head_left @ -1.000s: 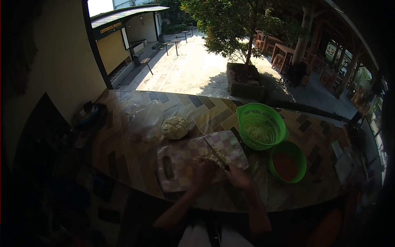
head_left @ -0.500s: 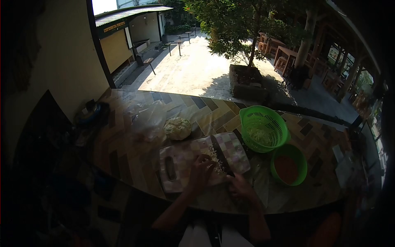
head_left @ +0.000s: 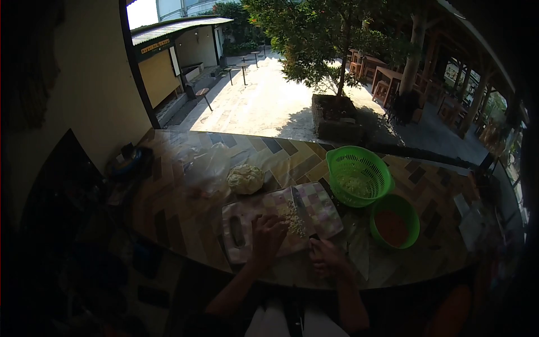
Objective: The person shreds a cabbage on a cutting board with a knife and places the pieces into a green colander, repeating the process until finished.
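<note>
A light checkered chopping board [head_left: 330, 209] lies on the table, with an oblong handle hole on its left. My right hand [head_left: 328, 257] is wrapped round the handle of a knife [head_left: 300, 206], whose broad blade points away from me over the board. Left of the blade is a strip of finely chopped pale vegetable [head_left: 293, 220], probably cabbage. My left hand [head_left: 268, 233] rests on the board beside these bits, fingers curled and close together; anything under them is hidden. A pale cabbage head [head_left: 245, 179] sits just behind the board.
Right of the board stands a green colander [head_left: 383, 163] with pale shreds inside. A green bowl [head_left: 414, 216] with orange contents touches its near side. Clear plastic bags [head_left: 208, 165] lie at the back left of the tiled table [head_left: 168, 196]. Dark items crowd the left edge.
My left hand has drawn back to the left, away from the blade and chopped bits. The knife stays in my right hand, its blade shifted slightly. The view has tilted a little.
</note>
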{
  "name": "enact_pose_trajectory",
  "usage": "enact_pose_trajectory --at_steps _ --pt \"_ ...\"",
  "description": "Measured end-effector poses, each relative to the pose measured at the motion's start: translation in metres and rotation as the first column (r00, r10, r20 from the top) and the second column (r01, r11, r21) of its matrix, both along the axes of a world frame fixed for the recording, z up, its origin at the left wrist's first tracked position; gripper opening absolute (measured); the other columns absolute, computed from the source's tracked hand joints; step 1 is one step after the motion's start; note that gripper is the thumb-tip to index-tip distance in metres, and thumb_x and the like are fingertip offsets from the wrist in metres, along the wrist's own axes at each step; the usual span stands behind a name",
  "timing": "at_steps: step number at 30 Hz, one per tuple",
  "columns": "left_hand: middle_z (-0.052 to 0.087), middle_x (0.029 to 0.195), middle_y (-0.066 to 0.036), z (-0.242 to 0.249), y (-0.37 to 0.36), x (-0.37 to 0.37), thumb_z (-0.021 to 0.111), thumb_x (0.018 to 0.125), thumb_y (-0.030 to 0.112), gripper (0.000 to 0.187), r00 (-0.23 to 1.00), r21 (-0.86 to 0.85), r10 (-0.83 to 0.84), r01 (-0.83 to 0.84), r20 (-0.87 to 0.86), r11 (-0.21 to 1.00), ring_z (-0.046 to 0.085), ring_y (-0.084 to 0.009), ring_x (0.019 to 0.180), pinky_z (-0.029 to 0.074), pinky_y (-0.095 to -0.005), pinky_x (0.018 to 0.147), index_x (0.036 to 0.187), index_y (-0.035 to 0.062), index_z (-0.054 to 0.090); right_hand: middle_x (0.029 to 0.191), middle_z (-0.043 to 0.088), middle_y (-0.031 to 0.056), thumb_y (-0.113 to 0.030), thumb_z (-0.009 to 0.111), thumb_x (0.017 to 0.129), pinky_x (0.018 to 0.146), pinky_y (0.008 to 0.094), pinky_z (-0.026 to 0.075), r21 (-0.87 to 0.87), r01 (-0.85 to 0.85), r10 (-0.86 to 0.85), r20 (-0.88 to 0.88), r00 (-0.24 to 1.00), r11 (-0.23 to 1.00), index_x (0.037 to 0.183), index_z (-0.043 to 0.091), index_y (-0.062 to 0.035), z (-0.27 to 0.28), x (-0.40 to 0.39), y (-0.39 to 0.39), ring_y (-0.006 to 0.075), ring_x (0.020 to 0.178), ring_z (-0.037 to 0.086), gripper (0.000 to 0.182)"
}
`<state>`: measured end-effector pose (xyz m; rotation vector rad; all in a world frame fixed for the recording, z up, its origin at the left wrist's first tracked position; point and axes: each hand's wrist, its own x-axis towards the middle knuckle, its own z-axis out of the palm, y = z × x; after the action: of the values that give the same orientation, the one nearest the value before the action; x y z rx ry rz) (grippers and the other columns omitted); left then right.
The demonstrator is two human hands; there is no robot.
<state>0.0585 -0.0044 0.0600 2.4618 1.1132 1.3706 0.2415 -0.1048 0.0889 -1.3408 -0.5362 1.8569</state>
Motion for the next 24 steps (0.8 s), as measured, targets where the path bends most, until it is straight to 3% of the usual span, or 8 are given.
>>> enact_pose_trajectory --at_steps 5,8,11,14,17,24 --pt "0.066 0.079 -0.001 0.000 0.007 -0.007 0.072 0.076 0.014 0.006 0.999 -0.109 -0.042 0.041 -0.006 0.993 0.060 -0.0218 0.088 0.037 -0.0407 0.090 0.075 0.0092 0.068 0.051 0.031 -0.0044 -0.040 0.045 0.097 0.033 0.0257 0.027 0.032 0.005 -0.006 0.011 1.000 0.999 0.094 0.044 -0.0194 0.000 -0.005 -0.001 0.0080 0.036 0.030 0.021" --pt "0.067 0.094 -0.005 -0.007 0.009 -0.007 0.072 0.077 0.017 0.014 0.996 -0.150 -0.053 0.064 0.077 0.987 0.058 -0.0258 0.100 0.035 -0.0439 0.096 0.087 0.0077 0.070 0.051 0.032 -0.0044 -0.040 0.045 0.097 0.033 0.0254 0.028 0.046 0.029 -0.032 0.056 0.998 0.999 0.095 0.044 -0.0189 0.004 -0.011 -0.003 0.0076 0.036 0.030 0.022" --pt "0.053 0.130 -0.011 -0.011 0.004 -0.001 0.071 0.079 0.026 0.040 0.978 -0.156 -0.179 0.195 0.109 0.968 0.043 -0.0336 0.126 0.027 -0.0497 0.107 0.116 0.0120 0.064 0.051 0.033 -0.0045 -0.040 0.046 0.097 0.033 0.0254 0.027 0.020 0.078 -0.079 0.108 0.991 0.997 0.095 0.046 -0.0164 0.017 -0.021 -0.005 0.0076 0.036 0.031 0.024" --pt "0.021 0.154 -0.008 0.005 -0.017 0.001 0.068 0.081 0.035 0.064 0.926 -0.121 -0.298 0.277 -0.230 0.953 0.014 -0.0363 0.142 0.010 -0.0559 0.113 0.139 0.0234 0.044 0.050 0.033 -0.0047 -0.038 0.046 0.097 0.033 0.0256 0.027 0.023 0.088 -0.089 0.026 0.996 0.996 0.095 0.049 -0.0139 0.005 -0.022 -0.004 0.0075 0.035 0.031 0.025" --pt "0.007 0.158 -0.007 -0.009 -0.015 0.002 0.060 0.084 0.045 0.063 0.897 -0.133 -0.298 0.269 -0.327 0.954 -0.007 -0.0396 0.143 0.000 -0.0666 0.108 0.142 0.0339 0.039 0.051 0.034 -0.0042 -0.039 0.045 0.097 0.033 0.0263 0.027 0.051 0.039 -0.035 -0.071 0.997 0.998 0.095 0.049 -0.0140 -0.004 -0.016 -0.003 0.0082 0.036 0.031 0.025" --pt "0.006 0.158 -0.007 -0.005 -0.010 0.000 0.043 0.090 0.057 0.056 0.901 -0.159 -0.199 0.148 -0.385 0.976 -0.007 -0.0393 0.143 -0.012 -0.0671 0.104 0.142 0.0390 0.037 0.052 0.034 -0.0034 -0.041 0.046 0.096 0.032 0.0267 0.028 0.062 0.064 -0.060 -0.073 0.996 0.996 0.095 0.047 -0.0169 -0.001 -0.010 -0.009 0.0088 0.036 0.032 0.024"
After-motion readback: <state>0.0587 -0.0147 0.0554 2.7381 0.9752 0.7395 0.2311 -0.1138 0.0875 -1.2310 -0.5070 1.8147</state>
